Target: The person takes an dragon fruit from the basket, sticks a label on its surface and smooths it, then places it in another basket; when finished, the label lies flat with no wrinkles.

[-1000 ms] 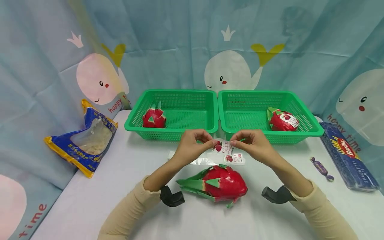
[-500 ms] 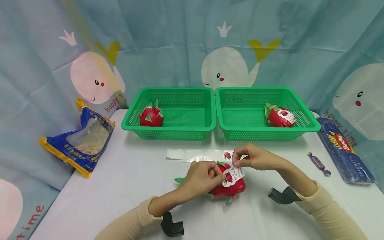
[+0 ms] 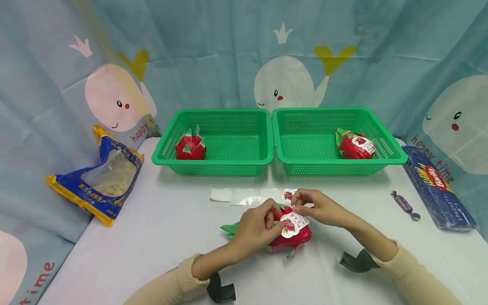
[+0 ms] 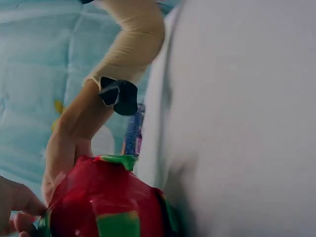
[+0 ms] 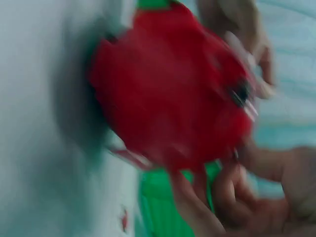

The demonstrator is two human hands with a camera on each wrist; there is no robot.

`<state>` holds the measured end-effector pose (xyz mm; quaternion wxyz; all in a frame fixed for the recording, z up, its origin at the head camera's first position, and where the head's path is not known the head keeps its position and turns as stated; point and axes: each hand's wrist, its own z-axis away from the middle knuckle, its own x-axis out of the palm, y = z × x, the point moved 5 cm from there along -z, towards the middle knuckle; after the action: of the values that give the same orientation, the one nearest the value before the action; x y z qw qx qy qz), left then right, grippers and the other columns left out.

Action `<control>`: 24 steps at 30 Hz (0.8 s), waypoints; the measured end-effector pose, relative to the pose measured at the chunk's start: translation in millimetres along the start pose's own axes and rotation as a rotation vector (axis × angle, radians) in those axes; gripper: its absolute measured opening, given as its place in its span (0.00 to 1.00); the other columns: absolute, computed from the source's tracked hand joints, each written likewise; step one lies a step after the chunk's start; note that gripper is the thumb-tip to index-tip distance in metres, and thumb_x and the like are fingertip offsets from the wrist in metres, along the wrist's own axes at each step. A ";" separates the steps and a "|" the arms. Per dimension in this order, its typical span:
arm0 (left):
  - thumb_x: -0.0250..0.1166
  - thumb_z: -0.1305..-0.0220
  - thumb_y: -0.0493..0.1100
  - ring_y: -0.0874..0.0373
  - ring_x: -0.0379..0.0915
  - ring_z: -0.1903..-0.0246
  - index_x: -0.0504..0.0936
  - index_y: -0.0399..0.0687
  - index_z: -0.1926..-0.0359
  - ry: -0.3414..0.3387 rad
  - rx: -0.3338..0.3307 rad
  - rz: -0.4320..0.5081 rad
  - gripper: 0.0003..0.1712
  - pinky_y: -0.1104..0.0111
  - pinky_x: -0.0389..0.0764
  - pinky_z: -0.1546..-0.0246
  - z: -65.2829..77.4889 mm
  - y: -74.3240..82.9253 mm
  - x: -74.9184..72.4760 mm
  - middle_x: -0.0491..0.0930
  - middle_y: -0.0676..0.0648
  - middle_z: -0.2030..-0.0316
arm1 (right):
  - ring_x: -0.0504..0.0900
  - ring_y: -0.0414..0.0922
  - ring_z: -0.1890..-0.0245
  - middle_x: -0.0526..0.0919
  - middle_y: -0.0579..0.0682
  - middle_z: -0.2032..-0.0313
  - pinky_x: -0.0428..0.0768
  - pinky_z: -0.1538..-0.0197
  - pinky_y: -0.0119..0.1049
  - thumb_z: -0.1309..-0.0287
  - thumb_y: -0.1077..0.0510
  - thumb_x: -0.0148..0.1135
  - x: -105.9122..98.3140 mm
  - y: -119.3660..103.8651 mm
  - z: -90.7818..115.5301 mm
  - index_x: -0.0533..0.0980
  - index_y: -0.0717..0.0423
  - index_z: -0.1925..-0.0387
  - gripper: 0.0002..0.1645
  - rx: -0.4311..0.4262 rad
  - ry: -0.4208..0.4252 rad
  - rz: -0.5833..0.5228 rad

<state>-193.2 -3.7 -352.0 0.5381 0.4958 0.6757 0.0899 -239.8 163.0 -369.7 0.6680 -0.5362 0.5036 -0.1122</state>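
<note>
A red dragon fruit [image 3: 288,243] with green scales lies on the white table, its leafy end toward the left. Across its upper side sits a white sticker [image 3: 293,223] printed with a fruit picture and red characters. The left hand [image 3: 254,228] pinches the sticker's left edge between thumb and fingers. At the sticker's upper right edge, the right hand [image 3: 318,207] pinches with thumb and fingertips. In the left wrist view the fruit [image 4: 106,197] fills the bottom, and in the right wrist view the fruit [image 5: 168,94] is blurred. How much of the sticker touches the skin cannot be told.
Behind the fruit lies a backing strip [image 3: 255,196] with another round sticker [image 3: 288,195]. Two green baskets [image 3: 213,168] [image 3: 339,166] stand behind, each with a dragon fruit [image 3: 190,146] [image 3: 356,146]. A blue-yellow bag [image 3: 110,178] lies left; a candy [image 3: 405,205] and spaghetti pack [image 3: 440,190] lie right.
Both hands have brought the sticker from above the backing strip forward and down onto the dragon fruit. In the last half second it has settled closer against the fruit.
</note>
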 end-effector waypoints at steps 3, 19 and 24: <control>0.67 0.50 0.41 0.70 0.59 0.82 0.85 0.50 0.65 0.083 0.201 -0.188 0.08 0.85 0.57 0.83 6.5 7.6 0.5 0.68 0.58 0.84 | 0.78 0.36 0.67 0.76 0.51 0.67 0.79 0.66 0.28 0.41 0.62 0.57 -0.6 4.4 7.4 0.73 0.66 0.58 0.12 0.028 0.130 -0.048; 0.71 0.51 0.53 0.64 0.72 0.75 0.86 0.51 0.60 0.064 0.362 -0.401 0.18 0.78 0.76 0.73 15.7 12.1 1.9 0.79 0.54 0.75 | 0.74 0.28 0.48 0.76 0.64 0.47 0.81 0.55 0.31 0.42 0.62 0.58 8.6 25.6 33.7 0.77 0.66 0.52 0.16 -0.004 0.175 -0.191; 0.71 0.52 0.52 0.65 0.73 0.74 0.85 0.50 0.59 0.046 0.355 -0.386 0.19 0.77 0.77 0.71 12.6 11.6 -1.0 0.81 0.53 0.73 | 0.71 0.26 0.45 0.79 0.52 0.47 0.77 0.51 0.25 0.39 0.59 0.56 12.4 12.9 28.9 0.80 0.54 0.53 0.14 -0.031 0.143 -0.077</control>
<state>-176.3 -4.0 -348.9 0.4343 0.4423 0.7749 -0.1232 -216.1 177.1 -389.6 0.6173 -0.5560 0.5306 -0.1682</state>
